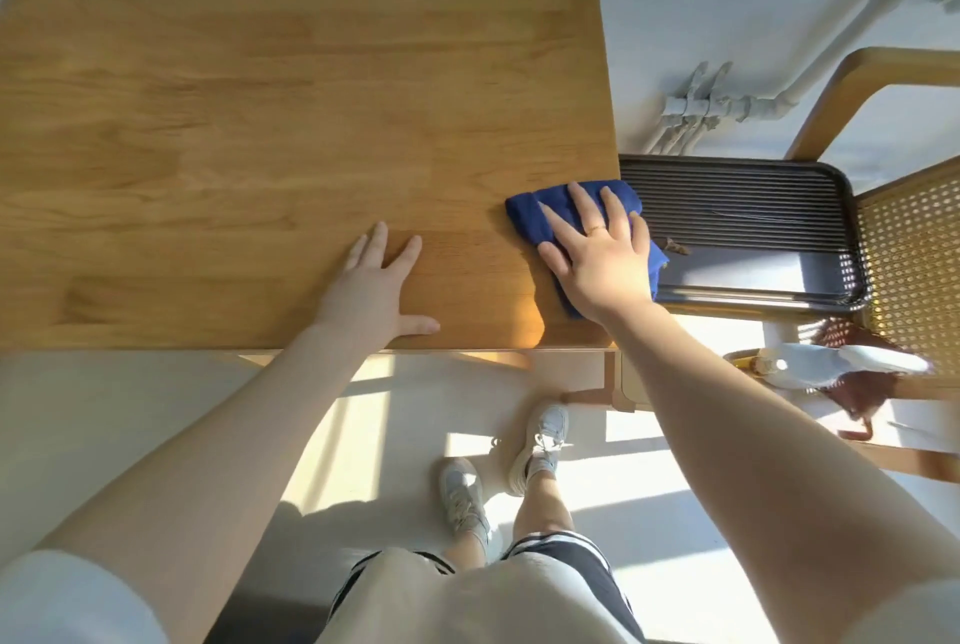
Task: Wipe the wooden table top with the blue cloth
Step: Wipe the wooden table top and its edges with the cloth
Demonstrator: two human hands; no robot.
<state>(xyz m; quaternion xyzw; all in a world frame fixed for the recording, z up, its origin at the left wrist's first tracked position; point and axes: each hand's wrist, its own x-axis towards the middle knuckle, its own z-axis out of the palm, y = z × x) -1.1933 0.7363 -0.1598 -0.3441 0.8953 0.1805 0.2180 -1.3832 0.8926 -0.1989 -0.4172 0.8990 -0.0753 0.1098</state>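
Bare table top [234,97] leftward; black tray [753,186] borders its right edge

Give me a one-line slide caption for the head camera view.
Right hand presses the blue cloth at the wooden table top edge, left hand flat beside it.

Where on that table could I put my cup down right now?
The wooden table is bare beyond the left hand and out to its far edge. The near right corner is taken: the right hand presses the blue cloth.

smooth wooden table top [260,97], soft-looking blue cloth [535,217]
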